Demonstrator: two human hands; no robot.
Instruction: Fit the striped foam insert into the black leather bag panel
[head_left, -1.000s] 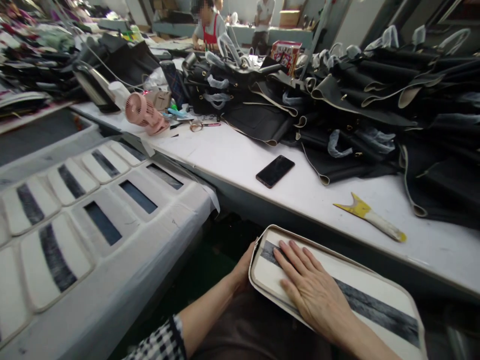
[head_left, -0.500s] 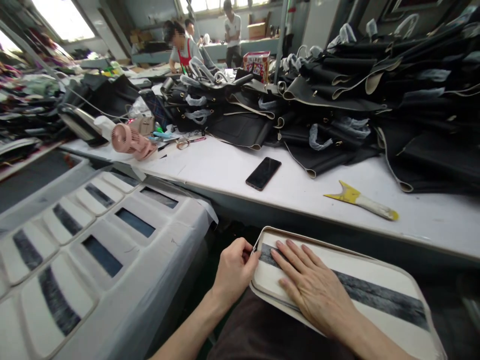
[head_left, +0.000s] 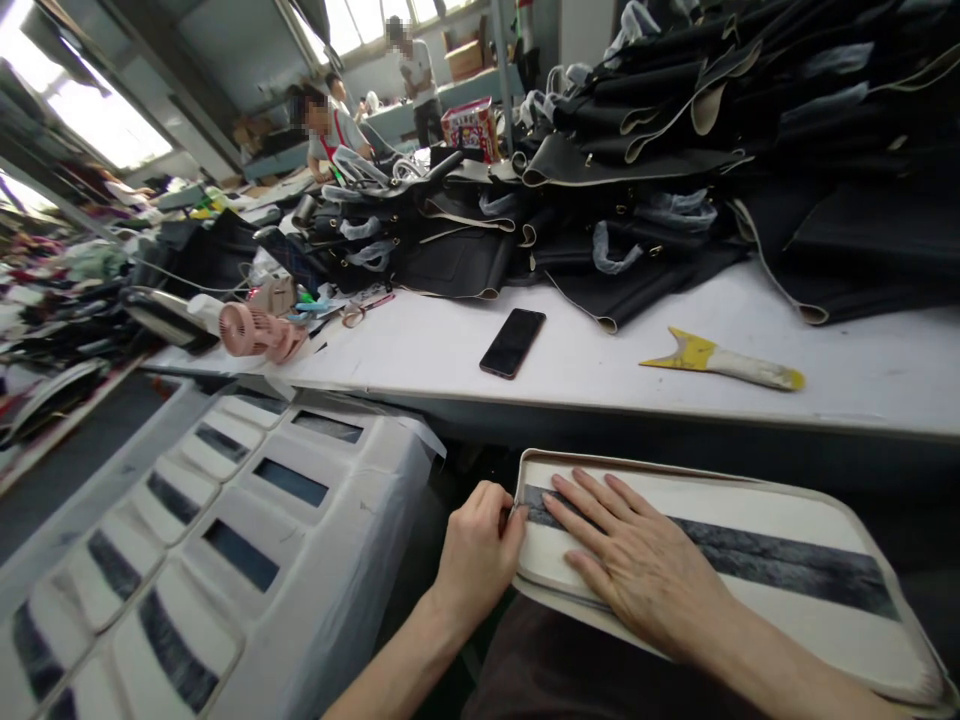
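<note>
A long cream panel (head_left: pixel 795 510) with rounded corners, a raised rim and a dark grey stripe lies across my lap. My right hand (head_left: pixel 637 555) rests flat on it, fingers stretched out over the stripe near the left end. At that end my left hand (head_left: pixel 484 540) is closed in a pinch on the panel's rim (head_left: pixel 519 480). Something small and shiny shows by the fingertips, too small to name.
Similar striped panels (head_left: pixel 184 640) lie on a pale surface with rectangular openings (head_left: pixel 241 553) at left. On the white table (head_left: pixel 420 345) are a phone (head_left: pixel 513 343), a yellow tool (head_left: pixel 720 362), a pink fan (head_left: pixel 259 332) and piled black bag pieces (head_left: pixel 457 262). People work behind.
The camera view has tilted and turned, shifting the background. Both hands keep nearly the same places on the panel, the left one still pinching its rim.
</note>
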